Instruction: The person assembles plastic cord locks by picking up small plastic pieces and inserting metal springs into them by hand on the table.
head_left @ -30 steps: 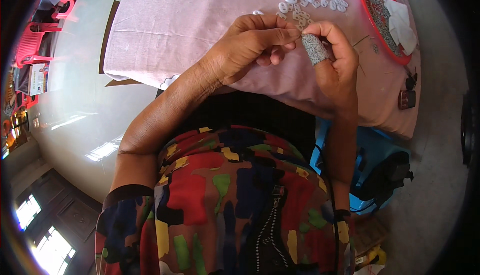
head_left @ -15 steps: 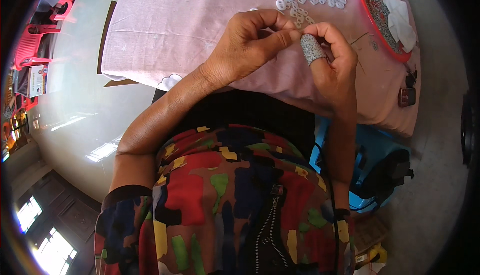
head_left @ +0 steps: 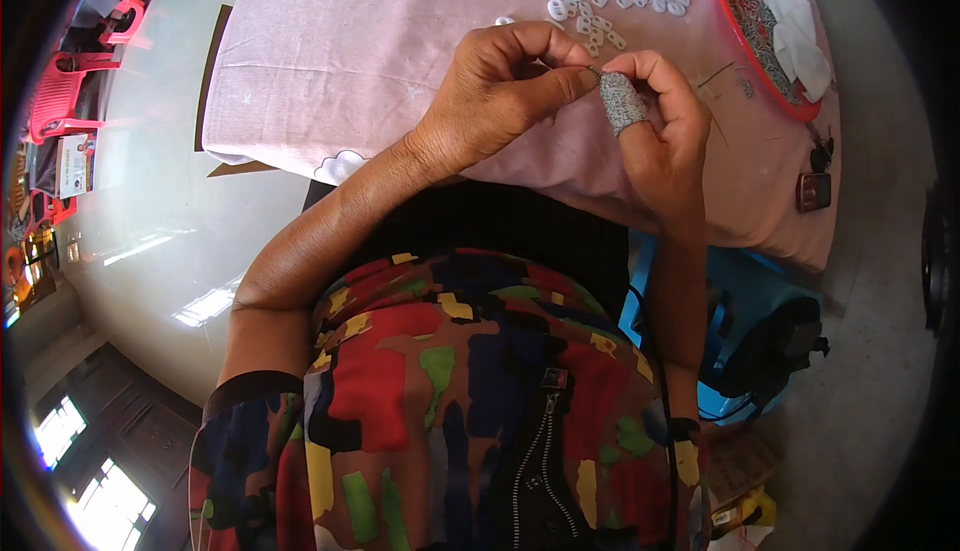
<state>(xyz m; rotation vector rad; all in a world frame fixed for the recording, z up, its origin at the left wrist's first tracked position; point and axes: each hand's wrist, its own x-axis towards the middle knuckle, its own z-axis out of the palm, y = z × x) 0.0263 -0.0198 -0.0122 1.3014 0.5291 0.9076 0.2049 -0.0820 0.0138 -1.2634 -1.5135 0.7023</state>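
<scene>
Flat printed package or card (head_left: 72, 164), white w/ red and blue, leaned at far left by pink plastic chairs (head_left: 75, 86). Yellow-white packet (head_left: 745, 511) lay bottom right on floor.

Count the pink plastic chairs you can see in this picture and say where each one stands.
2. One pink plastic chair stands at the upper left edge; the second pink plastic chair stands just below it, left of the table draped in pink cloth. Others may be hidden beyond the rim.

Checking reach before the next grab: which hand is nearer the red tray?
Right. The right hand sits just left of the red tray; the left hand is farther left.
</scene>
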